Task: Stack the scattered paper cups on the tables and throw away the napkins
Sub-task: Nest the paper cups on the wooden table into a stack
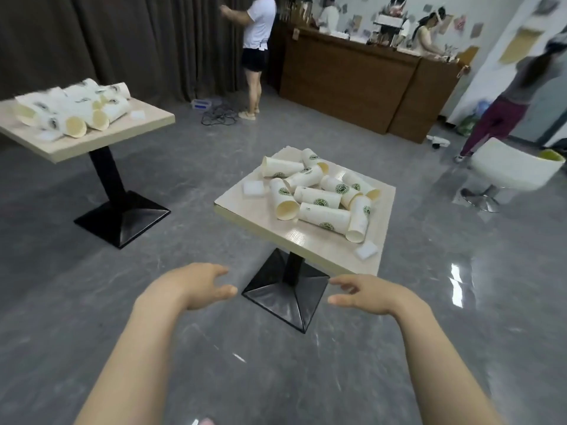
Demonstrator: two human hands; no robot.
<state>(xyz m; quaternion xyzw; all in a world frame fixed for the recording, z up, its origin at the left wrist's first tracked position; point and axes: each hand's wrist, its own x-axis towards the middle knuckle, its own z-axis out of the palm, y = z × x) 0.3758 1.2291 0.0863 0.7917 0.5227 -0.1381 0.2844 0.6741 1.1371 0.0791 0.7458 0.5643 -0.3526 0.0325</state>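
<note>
Grey polished floor (92,286) with two pedestal tables. Near tabletop (264,219): paper cups (322,194) lying on their sides in a heap, with napkins (254,188) beside them. Far tabletop (147,121): a second heap of cups (73,108). Left hand (202,286) and right hand (365,292) are held out before the near table, fingers relaxed, holding nothing.

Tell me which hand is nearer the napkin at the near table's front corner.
Right. The right hand hangs just below the napkin; the left hand is farther off to its left.
</note>
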